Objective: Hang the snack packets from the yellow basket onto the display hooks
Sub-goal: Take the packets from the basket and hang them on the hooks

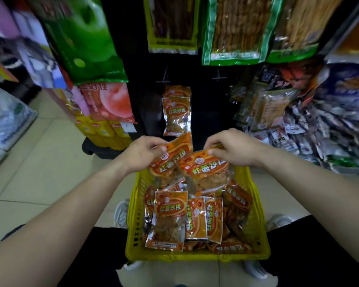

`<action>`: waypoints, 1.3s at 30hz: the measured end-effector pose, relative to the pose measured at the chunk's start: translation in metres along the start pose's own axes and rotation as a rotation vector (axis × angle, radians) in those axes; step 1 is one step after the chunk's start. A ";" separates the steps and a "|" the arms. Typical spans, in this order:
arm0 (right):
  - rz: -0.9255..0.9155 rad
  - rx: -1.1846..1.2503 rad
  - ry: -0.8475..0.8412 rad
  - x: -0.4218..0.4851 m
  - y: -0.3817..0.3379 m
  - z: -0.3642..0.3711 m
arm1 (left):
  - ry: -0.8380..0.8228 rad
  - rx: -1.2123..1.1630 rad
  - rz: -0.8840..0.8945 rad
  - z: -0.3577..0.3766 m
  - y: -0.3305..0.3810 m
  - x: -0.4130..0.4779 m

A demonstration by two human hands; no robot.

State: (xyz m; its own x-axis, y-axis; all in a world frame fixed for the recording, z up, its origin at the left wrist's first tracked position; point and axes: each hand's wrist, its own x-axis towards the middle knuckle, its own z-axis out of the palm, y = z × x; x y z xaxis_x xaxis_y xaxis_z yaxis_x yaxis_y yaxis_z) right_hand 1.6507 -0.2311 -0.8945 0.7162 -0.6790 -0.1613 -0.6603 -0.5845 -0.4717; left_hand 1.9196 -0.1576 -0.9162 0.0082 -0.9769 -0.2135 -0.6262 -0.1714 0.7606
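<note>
**A:** How many packets are in hand?

**B:** Two, one each. The left hand pinches the top edge of the left packet between thumb and fingers. The right hand pinches the top edge of the right packet the same way. The two overlap between the hands, with the right one in front.

**A:** And below the grips?

**B:** One yellow basket sits directly beneath, and the held packets' lower ends hang over its far end. I count about six loose packets inside, but they lie piled on each other, so there may be more hidden underneath.

**A:** Beyond the fingertips?

**B:** Just past the left hand are two hung packets of the same orange kind, one behind and slightly above the other, against a dark rack. What carries them is too dim to make out. Further up, beyond the right hand, there is a faint hook.

**A:** Further out?

**B:** Large green bags hang above and outside the left hand. A heap of small wrappers lies outside the right hand, too blurred to count. Both forearms are cut off at the bottom corners.
</note>
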 end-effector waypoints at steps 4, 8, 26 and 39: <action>-0.030 0.019 0.298 -0.013 -0.010 -0.009 | -0.042 -0.200 0.032 -0.005 0.038 -0.018; 0.059 0.191 0.384 -0.015 -0.012 -0.007 | -0.067 -0.271 0.033 0.000 0.050 -0.022; 0.227 0.166 0.542 0.026 0.023 -0.008 | 0.251 -0.206 0.000 0.032 0.051 0.037; 0.280 0.046 0.396 0.033 0.026 -0.007 | 0.237 -0.157 0.040 0.031 0.051 0.043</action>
State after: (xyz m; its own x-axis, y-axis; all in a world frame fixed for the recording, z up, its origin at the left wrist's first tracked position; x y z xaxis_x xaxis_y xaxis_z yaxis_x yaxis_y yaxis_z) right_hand 1.6556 -0.2722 -0.9066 0.3655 -0.9295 0.0502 -0.7982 -0.3407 -0.4969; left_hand 1.8644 -0.2043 -0.9058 0.1793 -0.9827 -0.0463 -0.5015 -0.1318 0.8551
